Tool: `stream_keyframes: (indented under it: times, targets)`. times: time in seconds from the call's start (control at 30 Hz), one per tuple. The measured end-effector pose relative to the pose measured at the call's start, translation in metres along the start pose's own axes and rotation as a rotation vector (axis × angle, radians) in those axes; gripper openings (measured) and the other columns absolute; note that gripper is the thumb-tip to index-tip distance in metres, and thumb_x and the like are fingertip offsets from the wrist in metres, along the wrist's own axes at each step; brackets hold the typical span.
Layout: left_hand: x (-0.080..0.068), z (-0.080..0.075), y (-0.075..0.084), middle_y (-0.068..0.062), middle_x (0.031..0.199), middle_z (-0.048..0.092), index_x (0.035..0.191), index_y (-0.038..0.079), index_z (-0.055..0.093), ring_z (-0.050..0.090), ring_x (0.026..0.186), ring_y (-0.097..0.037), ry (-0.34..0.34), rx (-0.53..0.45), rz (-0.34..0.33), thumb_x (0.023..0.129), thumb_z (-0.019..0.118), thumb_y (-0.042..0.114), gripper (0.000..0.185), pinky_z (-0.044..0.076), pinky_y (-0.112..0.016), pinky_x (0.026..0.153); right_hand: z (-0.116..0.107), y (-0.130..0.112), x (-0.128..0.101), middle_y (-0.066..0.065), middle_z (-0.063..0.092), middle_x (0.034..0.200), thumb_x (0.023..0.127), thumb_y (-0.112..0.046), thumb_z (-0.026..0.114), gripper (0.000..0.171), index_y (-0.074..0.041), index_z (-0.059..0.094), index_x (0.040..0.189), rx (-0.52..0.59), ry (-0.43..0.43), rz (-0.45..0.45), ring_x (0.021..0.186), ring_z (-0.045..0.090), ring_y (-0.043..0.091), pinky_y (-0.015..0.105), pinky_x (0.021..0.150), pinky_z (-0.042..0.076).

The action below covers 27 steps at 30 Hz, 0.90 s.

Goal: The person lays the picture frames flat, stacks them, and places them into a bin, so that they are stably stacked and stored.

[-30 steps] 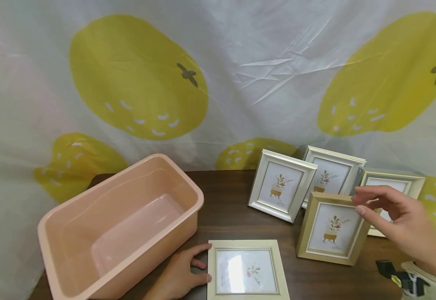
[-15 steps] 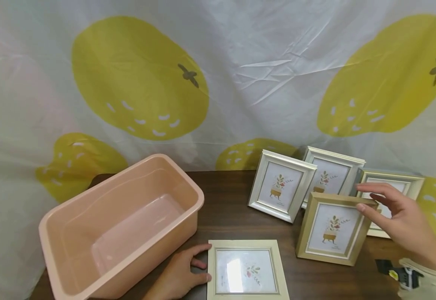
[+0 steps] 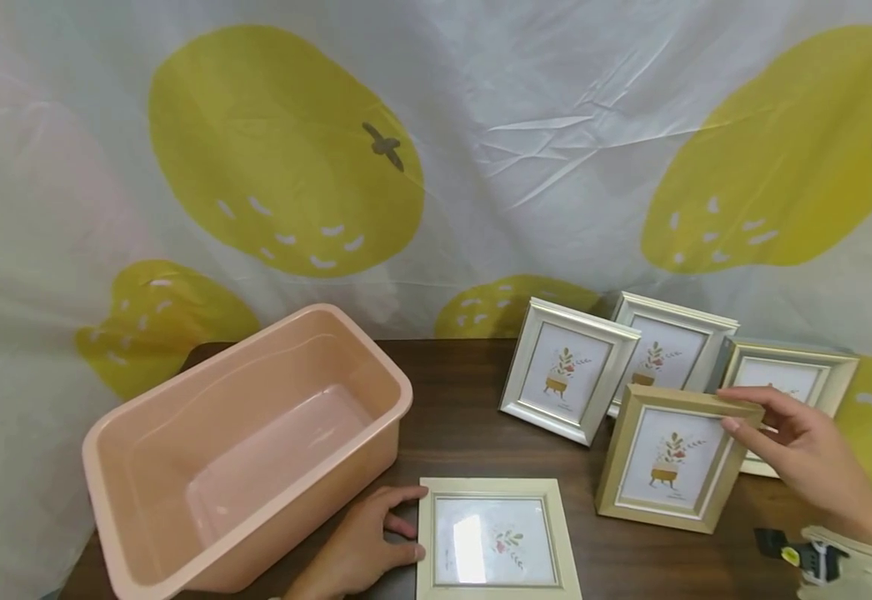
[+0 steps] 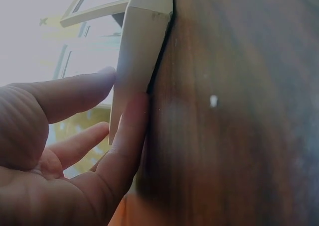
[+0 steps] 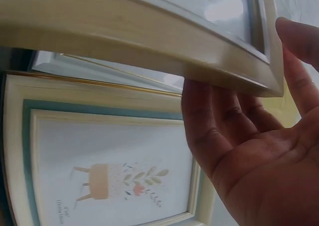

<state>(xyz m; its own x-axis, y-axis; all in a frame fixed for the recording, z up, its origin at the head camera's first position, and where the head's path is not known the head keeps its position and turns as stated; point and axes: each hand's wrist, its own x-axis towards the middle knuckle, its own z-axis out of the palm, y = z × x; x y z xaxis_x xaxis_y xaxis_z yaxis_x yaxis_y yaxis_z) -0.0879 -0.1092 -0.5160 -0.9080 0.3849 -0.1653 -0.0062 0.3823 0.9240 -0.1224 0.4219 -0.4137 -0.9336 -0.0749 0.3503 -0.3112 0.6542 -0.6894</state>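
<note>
In the head view, my right hand [image 3: 804, 450] holds the tan picture frame [image 3: 619, 467] by its upper right corner, thumb at the front and fingers behind. The right wrist view shows the fingers [image 5: 199, 111] against the back of the tan frame [image 5: 124, 32], which stands upright. My left hand [image 3: 357, 542] touches the left edge of a cream picture frame [image 3: 565, 533] lying flat on the table. Up close, its extended fingers [image 4: 124, 136] rest along the side of that cream frame [image 4: 142, 42], one low by the tabletop.
Behind the tan frame stand a silvery frame [image 3: 514, 383], a second pale frame [image 3: 714, 321] and a cream-and-teal frame [image 3: 841, 375]. An open pink plastic bin [image 3: 316, 492] stands at the left on the dark wood table [image 3: 443, 400]. A lemon-print cloth [image 3: 481, 208] hangs behind.
My right hand's fingers have lowered onto the tan frame's upper right corner and closed on it. The left hand and the cream frame stay in place.
</note>
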Motion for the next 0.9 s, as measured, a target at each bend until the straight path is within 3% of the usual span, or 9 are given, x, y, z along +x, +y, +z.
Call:
stream_keyframes:
  times: [0.13, 0.17, 0.3, 0.43, 0.7, 0.9]
  targets:
    - [0.000, 0.001, 0.001, -0.006, 0.131, 0.064, 0.143, 0.016, 0.064, 0.070, 0.098, -0.013, 0.017, 0.002, 0.003, 0.081, 0.090, 0.009, 0.067, 0.056, -0.023, 0.072, -0.001, 0.007, -0.004, -0.022, 0.066, 0.105, 0.099, 0.002, 0.070, 0.035, -0.006, 0.070, 0.133, -0.018, -0.003, 0.009, 0.060, 0.048, 0.009, 0.030, 0.050, 0.036]
    - [0.000, 0.001, 0.001, -0.006, 0.130, 0.065, 0.142, 0.016, 0.064, 0.070, 0.097, -0.013, 0.020, 0.003, 0.004, 0.081, 0.090, 0.009, 0.067, 0.056, -0.023, 0.071, -0.001, 0.009, -0.004, -0.021, 0.066, 0.106, 0.098, 0.004, 0.069, 0.036, -0.004, 0.069, 0.133, -0.005, -0.003, -0.006, 0.062, 0.050, 0.009, 0.029, 0.052, 0.038]
    - [0.000, 0.002, 0.001, -0.006, 0.129, 0.064, 0.142, 0.015, 0.064, 0.070, 0.097, -0.013, 0.021, 0.000, 0.004, 0.081, 0.090, 0.009, 0.067, 0.056, -0.023, 0.071, 0.001, 0.015, -0.005, -0.017, 0.068, 0.121, 0.095, 0.017, 0.065, 0.037, 0.000, 0.071, 0.128, 0.066, 0.004, -0.074, 0.086, 0.063, 0.000, 0.014, 0.065, 0.048]
    - [0.000, 0.003, 0.000, -0.006, 0.127, 0.065, 0.142, 0.015, 0.064, 0.070, 0.096, -0.013, 0.022, -0.005, 0.008, 0.081, 0.090, 0.008, 0.067, 0.056, -0.023, 0.071, 0.002, 0.015, -0.004, -0.010, 0.070, 0.124, 0.093, 0.021, 0.063, 0.036, 0.000, 0.075, 0.120, 0.085, 0.007, -0.115, 0.107, 0.066, -0.004, 0.008, 0.080, 0.052]
    - [-0.001, 0.002, 0.001, -0.006, 0.131, 0.064, 0.143, 0.016, 0.064, 0.070, 0.097, -0.014, 0.024, 0.012, 0.001, 0.081, 0.090, 0.009, 0.067, 0.055, -0.023, 0.073, 0.002, 0.002, -0.007, -0.017, 0.071, 0.117, 0.087, 0.020, 0.072, 0.036, 0.002, 0.075, 0.118, 0.042, -0.062, -0.125, 0.095, 0.069, -0.005, 0.012, 0.074, 0.057]
    - [-0.001, 0.002, 0.002, -0.006, 0.137, 0.063, 0.143, 0.018, 0.064, 0.070, 0.099, -0.016, 0.025, 0.007, -0.006, 0.082, 0.090, 0.009, 0.067, 0.055, -0.023, 0.073, 0.004, -0.002, -0.008, -0.013, 0.075, 0.111, 0.083, 0.021, 0.075, 0.038, 0.001, 0.076, 0.116, 0.065, -0.065, -0.120, 0.084, 0.071, -0.002, 0.015, 0.067, 0.057]
